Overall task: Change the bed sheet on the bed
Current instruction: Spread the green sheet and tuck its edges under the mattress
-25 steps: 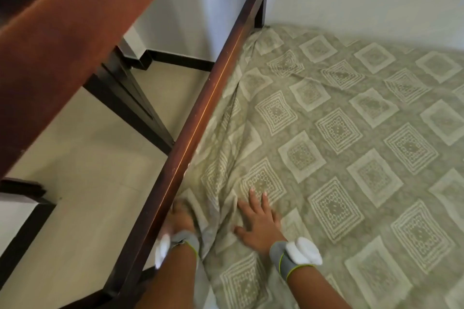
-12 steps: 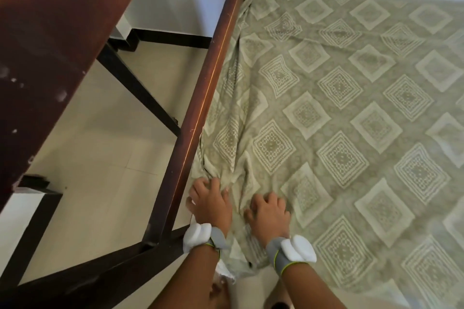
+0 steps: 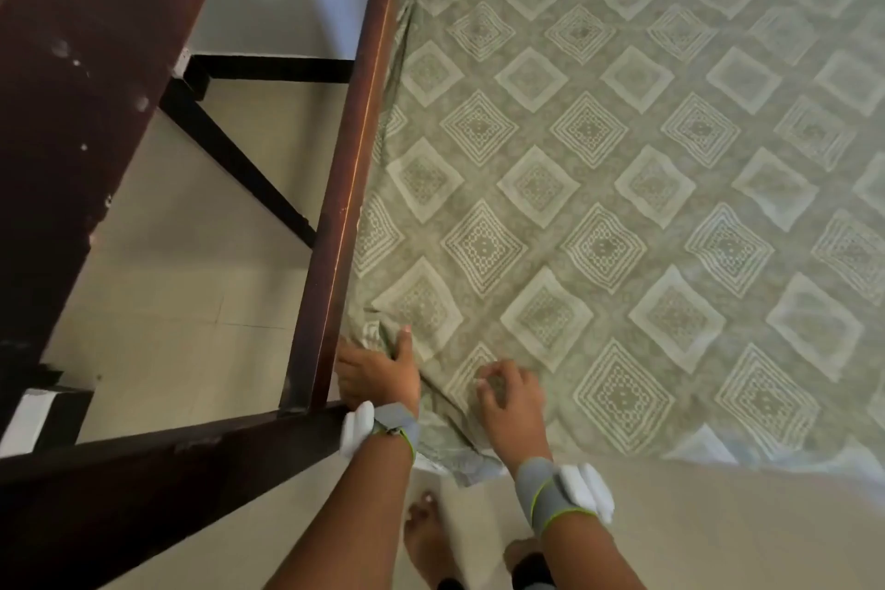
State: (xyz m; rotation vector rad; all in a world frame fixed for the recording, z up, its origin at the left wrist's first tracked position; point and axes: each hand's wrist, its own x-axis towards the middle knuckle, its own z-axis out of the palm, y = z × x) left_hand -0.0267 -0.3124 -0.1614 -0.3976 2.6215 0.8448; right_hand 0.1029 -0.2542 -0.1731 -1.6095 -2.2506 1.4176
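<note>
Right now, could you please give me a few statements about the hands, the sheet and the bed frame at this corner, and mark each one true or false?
1. The bed sheet is plain white. False: it is greenish with pale diamond motifs.
2. The left hand is at the sheet's edge beside the wooden bed rail. True.
3. The right hand is lifted clear of the bed. False: it rests on the sheet, fingers curled into the fabric.
4. Both wrists carry grey bands with white units. True.
5. A pillow lies on the sheet. False: none is in view.
6. The sheet is bunched near the hands and flatter farther away. True.
</note>
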